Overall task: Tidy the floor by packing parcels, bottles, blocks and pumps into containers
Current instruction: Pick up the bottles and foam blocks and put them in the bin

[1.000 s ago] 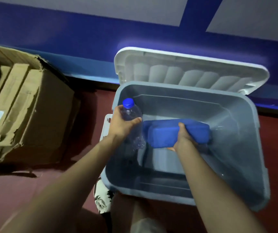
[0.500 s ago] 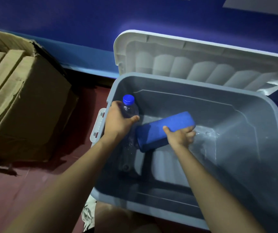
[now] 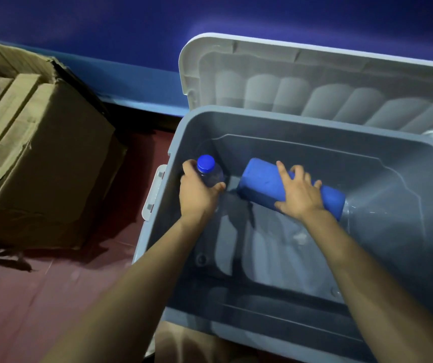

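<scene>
A grey plastic bin (image 3: pixel 299 117) stands open on the floor, its white lid (image 3: pixel 314 82) leaning back against the wall. Inside the bin, near its left wall, my left hand (image 3: pixel 199 195) grips a clear plastic bottle (image 3: pixel 210 174) with a blue cap, held upright. My right hand (image 3: pixel 299 195) holds a blue block (image 3: pixel 262 183) from above, fingers curled over it, low inside the bin and tilted down to the right. Another clear bottle (image 3: pixel 351 209) lies against the block's right end.
A torn cardboard box (image 3: pixel 40 163) holding brown parcels stands to the left on the dark red floor (image 3: pixel 27 297). A blue wall (image 3: pixel 131 27) runs behind. A white latch (image 3: pixel 153 195) sits on the bin's left side.
Both hands have gone deeper into the bin. The blue block has swung from tilting up-right to tilting down-right, and the bottle has moved toward the bin's left wall.
</scene>
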`<state>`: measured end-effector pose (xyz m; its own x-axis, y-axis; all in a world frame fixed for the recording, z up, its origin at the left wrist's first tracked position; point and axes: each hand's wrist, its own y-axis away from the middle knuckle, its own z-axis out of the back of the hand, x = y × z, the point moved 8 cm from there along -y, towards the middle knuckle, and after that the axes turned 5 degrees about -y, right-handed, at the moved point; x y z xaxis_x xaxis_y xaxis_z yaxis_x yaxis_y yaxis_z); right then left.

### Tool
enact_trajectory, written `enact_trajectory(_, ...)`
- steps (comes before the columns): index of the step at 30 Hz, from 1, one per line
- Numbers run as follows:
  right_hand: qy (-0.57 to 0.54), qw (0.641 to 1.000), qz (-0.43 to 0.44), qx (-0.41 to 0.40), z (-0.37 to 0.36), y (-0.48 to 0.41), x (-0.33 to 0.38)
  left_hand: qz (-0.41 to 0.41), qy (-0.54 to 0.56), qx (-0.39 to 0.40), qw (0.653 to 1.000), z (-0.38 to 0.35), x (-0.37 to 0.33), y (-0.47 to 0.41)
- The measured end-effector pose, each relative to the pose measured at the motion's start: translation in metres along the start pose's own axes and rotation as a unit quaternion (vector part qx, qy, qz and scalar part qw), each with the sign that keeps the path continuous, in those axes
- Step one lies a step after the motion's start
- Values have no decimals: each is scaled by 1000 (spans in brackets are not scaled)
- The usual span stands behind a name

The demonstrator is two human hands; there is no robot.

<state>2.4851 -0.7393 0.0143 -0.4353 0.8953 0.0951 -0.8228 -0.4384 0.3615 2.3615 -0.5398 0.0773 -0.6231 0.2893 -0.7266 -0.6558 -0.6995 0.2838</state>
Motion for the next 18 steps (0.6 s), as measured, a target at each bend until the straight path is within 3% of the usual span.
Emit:
enact_trajectory(5, -30, 998, 50, 23, -5, -16, -6, 74, 70, -9, 995, -31, 5, -22)
enact_trajectory(9, -34, 994, 101, 3, -7, -25, 18, 49, 34, -2, 998, -47, 2, -36)
enact_trajectory(13, 13, 994, 102, -40, -9, -31, 28, 44, 19, 4, 999, -50, 0, -47)
enact_trajectory(18, 38, 995, 85, -29, -11, -33, 29, 98, -2, 7, 995, -44, 12, -40)
